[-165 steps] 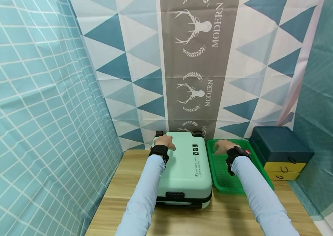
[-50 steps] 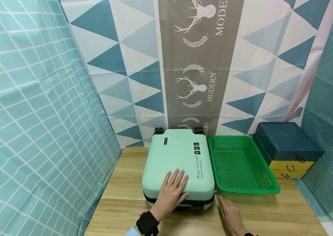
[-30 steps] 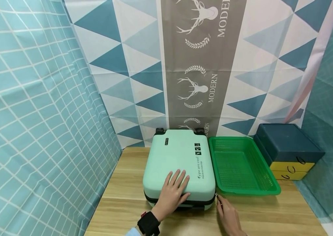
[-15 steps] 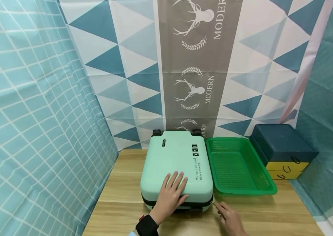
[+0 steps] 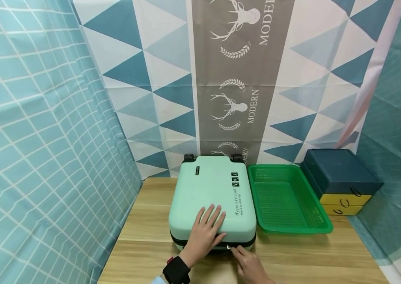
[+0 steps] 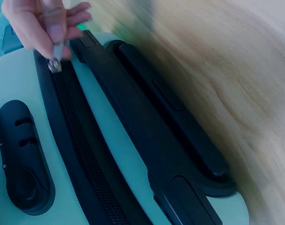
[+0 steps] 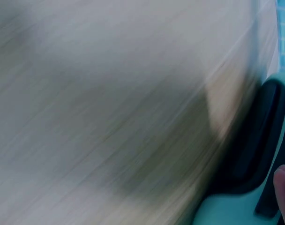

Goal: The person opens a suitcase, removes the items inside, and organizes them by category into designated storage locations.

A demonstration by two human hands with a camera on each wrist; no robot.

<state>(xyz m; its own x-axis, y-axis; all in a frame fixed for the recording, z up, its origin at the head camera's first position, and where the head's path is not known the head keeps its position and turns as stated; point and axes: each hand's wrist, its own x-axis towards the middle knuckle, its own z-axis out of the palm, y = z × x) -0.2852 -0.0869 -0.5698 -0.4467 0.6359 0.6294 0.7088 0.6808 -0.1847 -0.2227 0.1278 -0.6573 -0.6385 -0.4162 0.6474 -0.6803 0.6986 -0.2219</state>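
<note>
Suitcase (image 5: 207, 189), mint green, lies flat on the wooden table (image 5: 306, 256), its wheels (image 5: 236, 158) toward the patterned cloth (image 5: 235, 71). On the head feed I see the left hand (image 5: 201, 235) resting on top of it near the front edge, fingers spread wide, black band (image 5: 176, 270) on that wrist. Right hand (image 5: 251, 265) is narrow, pinching the zipper pull (image 6: 58, 50) at the front side. Left wrist feed shows me the zipper (image 6: 81, 147) running between a black number lock (image 6: 25, 159) and a black handle (image 6: 121, 105). Right wrist feed is mostly blurred table; I get a suitcase corner and a fingertip (image 7: 284, 187). Green basket (image 5: 285, 201) sits just beside the suitcase, right side; can't tell if they touch. Blue-and-yellow box (image 5: 342, 169) stands right of the basket.
</note>
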